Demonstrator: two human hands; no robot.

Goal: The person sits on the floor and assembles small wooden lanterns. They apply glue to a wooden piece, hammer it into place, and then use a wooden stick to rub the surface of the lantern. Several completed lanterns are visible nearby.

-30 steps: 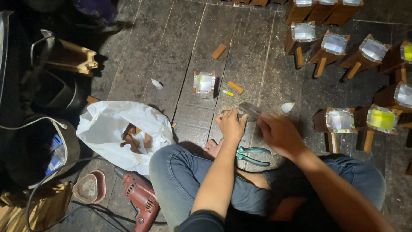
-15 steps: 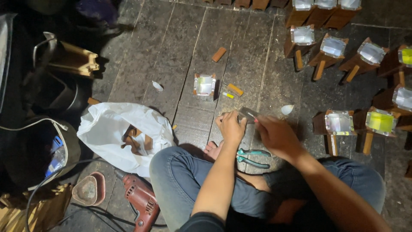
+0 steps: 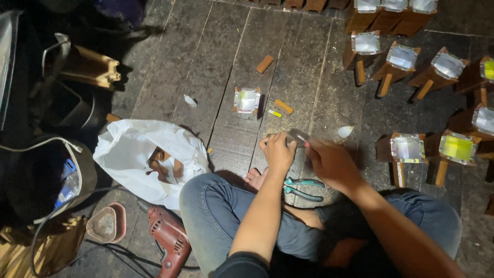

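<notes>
Setting: dark plank floor (image 3: 206, 67), dusty, lit from above; person seated cross-legged at the near edge, jeans-clad knees to left and right; no worktop, everything lies on the boards
Piece in hand: small flat grey piece (image 3: 297, 136), held between both hands just above the floor, centre of scene, just beyond the bare toes; most of it hidden by fingers, so exact shape cannot be told
Handling (judgement): looks light and stiff; thin, possibly glass or mirror like the panes in the frames, so probably brittle, with slick faces and sharp edges; best pinched by the edges, not pressed flat
Left hand (image 3: 279, 153): fingers curled, closed round the near-left end of the piece; knuckles up
Right hand (image 3: 332, 163): fingers drawn in, thumb and fingertips gripping the right end of the piece; neither hand slack
Nearby, near side: green-handled pliers (image 3: 303, 187) on the floor between the two forearms, untouched
Far of hands: small square wooden frame with pane (image 3: 247, 100); short wooden blocks (image 3: 283, 106) beside it; white scrap (image 3: 345, 132) just right of the hands
Right side: rows of wooden stands with square panes (image 3: 407, 148), some clear, some yellow-green
Left side: white plastic bag (image 3: 139, 154) holding wooden bits; red electric drill (image 3: 167, 238) near left knee; dark clutter and cables far left
</notes>
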